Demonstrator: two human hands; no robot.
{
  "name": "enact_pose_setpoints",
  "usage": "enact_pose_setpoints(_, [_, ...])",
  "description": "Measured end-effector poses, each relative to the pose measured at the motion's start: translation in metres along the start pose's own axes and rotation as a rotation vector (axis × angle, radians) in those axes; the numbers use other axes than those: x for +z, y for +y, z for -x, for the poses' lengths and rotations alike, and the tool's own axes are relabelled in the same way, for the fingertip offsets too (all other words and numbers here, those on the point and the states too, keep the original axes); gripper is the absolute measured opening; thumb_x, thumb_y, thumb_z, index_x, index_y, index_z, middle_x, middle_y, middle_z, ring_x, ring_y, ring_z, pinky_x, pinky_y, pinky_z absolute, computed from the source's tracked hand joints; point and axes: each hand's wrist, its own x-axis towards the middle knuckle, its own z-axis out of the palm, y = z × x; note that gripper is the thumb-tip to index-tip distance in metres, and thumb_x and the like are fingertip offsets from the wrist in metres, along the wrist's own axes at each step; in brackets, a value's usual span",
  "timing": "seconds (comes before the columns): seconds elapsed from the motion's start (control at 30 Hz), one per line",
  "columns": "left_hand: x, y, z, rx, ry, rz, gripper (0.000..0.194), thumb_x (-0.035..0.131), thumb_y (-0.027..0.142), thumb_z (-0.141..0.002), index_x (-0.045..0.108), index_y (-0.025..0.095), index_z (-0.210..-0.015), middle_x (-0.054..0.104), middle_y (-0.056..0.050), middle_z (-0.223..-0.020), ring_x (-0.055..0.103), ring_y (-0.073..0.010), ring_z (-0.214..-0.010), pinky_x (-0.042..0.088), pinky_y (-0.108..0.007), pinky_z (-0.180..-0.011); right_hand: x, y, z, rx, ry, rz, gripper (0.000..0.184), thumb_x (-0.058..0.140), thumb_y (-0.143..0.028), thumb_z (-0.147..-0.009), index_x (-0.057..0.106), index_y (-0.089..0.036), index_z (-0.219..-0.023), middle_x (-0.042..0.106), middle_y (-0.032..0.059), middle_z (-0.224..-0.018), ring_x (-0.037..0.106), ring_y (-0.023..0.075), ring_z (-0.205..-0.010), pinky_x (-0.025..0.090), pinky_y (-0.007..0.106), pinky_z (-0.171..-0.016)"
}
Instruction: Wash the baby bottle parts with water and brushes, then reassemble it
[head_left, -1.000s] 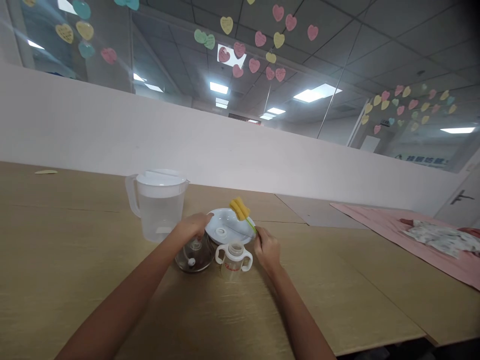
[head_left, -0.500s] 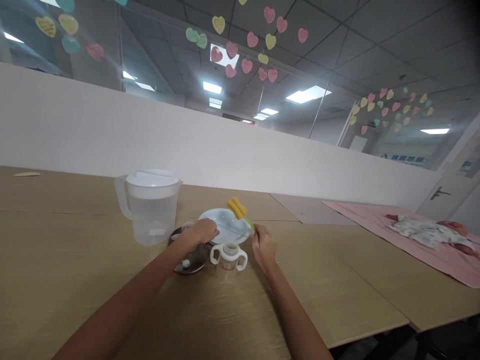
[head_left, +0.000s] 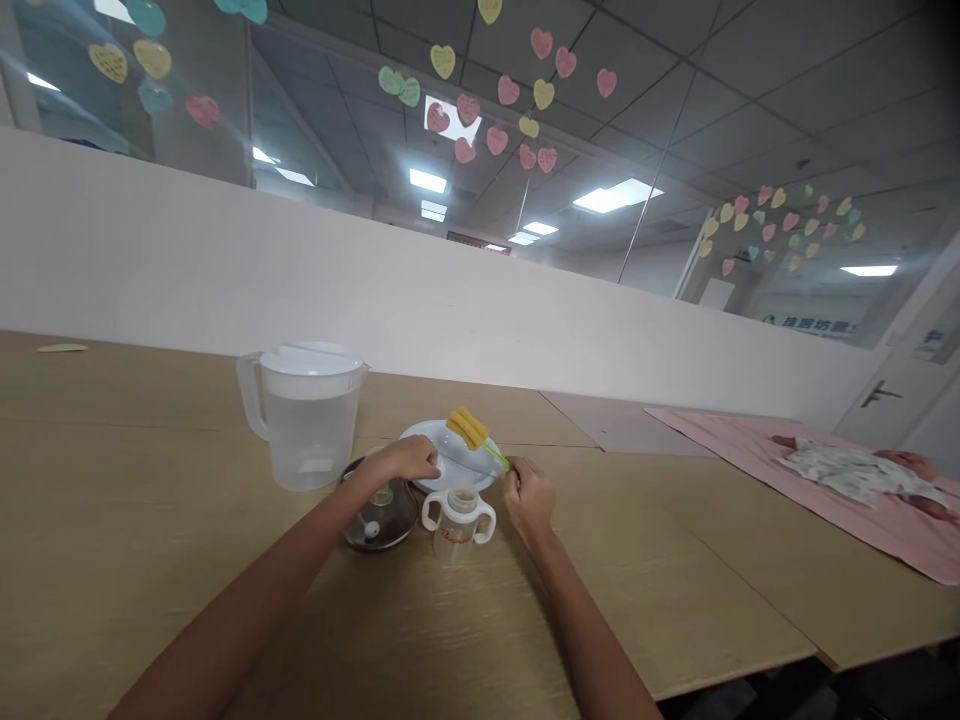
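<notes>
A translucent plastic pitcher [head_left: 311, 440] stands left of the left hand [head_left: 409, 458], a round metal dish [head_left: 390, 525] below it. That curled hand has moved further over the shallow white plate [head_left: 476, 472], its grip unclear. Between the hands sits a clear, white-handled bottle [head_left: 454, 534]; the closed right hand [head_left: 531, 500] grips a yellow sponge brush [head_left: 467, 427].

"Hands?"
"My right hand [head_left: 529, 497] grips the yellow sponge brush [head_left: 468, 428] by its green handle [head_left: 496, 456]; my left hand [head_left: 411, 457] is at the white plate [head_left: 472, 474], its hold unclear."
"Surroundings?"
"Two-handled bottle [head_left: 456, 530] nearer me, between the hands; pitcher [head_left: 311, 430] left of my left hand."
</notes>
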Motion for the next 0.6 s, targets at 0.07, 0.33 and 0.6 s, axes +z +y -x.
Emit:
enact_pose_setpoints(0.07, [-0.012,0.001,0.004,0.014,0.026,0.042,0.023,0.050,0.033,-0.071,0.063,0.015,-0.071,0.064,-0.004,-0.070,0.057,-0.0181,-0.066,0.038,-0.025,-0.057,0.000,-0.001,0.001,-0.019,0.012,-0.026,0.033,0.033,-0.015,-0.074,0.065,-0.015,-0.081,0.063,0.0052,-0.071,0.056,0.0144,-0.067,0.036,0.022,-0.061])
enact_pose_setpoints(0.33, [-0.064,0.024,0.033,0.227,0.115,0.385,0.034,0.049,0.044,-0.078,0.063,0.016,-0.093,0.064,-0.004,-0.096,0.055,-0.0185,-0.091,0.042,-0.025,-0.077,-0.001,0.000,0.002,-0.043,0.106,-0.054,0.037,0.030,-0.013,-0.075,0.066,-0.014,-0.084,0.062,0.0054,-0.070,0.055,0.0143,-0.066,0.037,0.022,-0.059])
enact_pose_setpoints(0.6, [-0.070,0.048,0.046,0.162,0.347,0.217,0.029,0.048,0.042,-0.081,0.063,0.018,-0.088,0.056,-0.004,-0.098,0.054,-0.0177,-0.089,0.043,-0.026,-0.077,-0.001,-0.007,0.007,-0.119,0.099,-0.083,0.033,0.033,-0.013,-0.073,0.065,-0.015,-0.081,0.061,0.0046,-0.066,0.055,0.0137,-0.064,0.037,0.022,-0.060])
